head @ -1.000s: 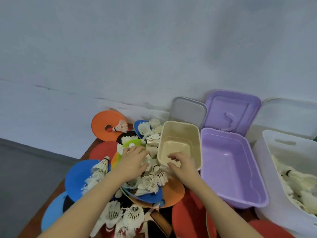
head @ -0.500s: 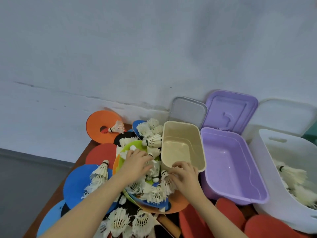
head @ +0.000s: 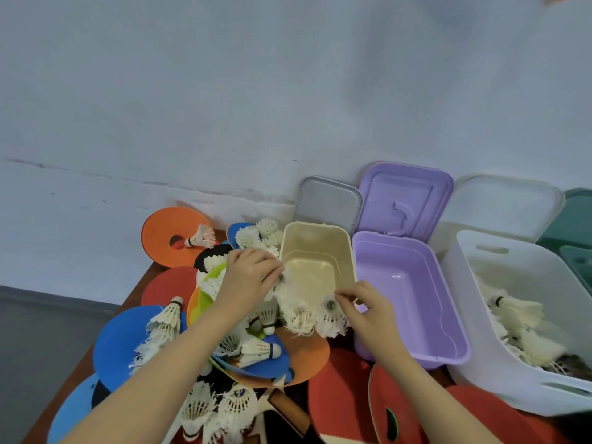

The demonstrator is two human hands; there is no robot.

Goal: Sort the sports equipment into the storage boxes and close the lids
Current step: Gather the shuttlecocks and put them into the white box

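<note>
As sorting required, left hand and right hand each pinched shuttlecocks at cream box 6 o'clock rim; ready for dropping.

I am holding a cluster of white feathered shuttlecocks over the near rim of the open beige plastic box. More loose white shuttlecocks are lying on the pile of flat coloured discs. The open purple plastic box is sitting just beside the beige one, and the white plastic bin is holding shuttlecocks.
</note>
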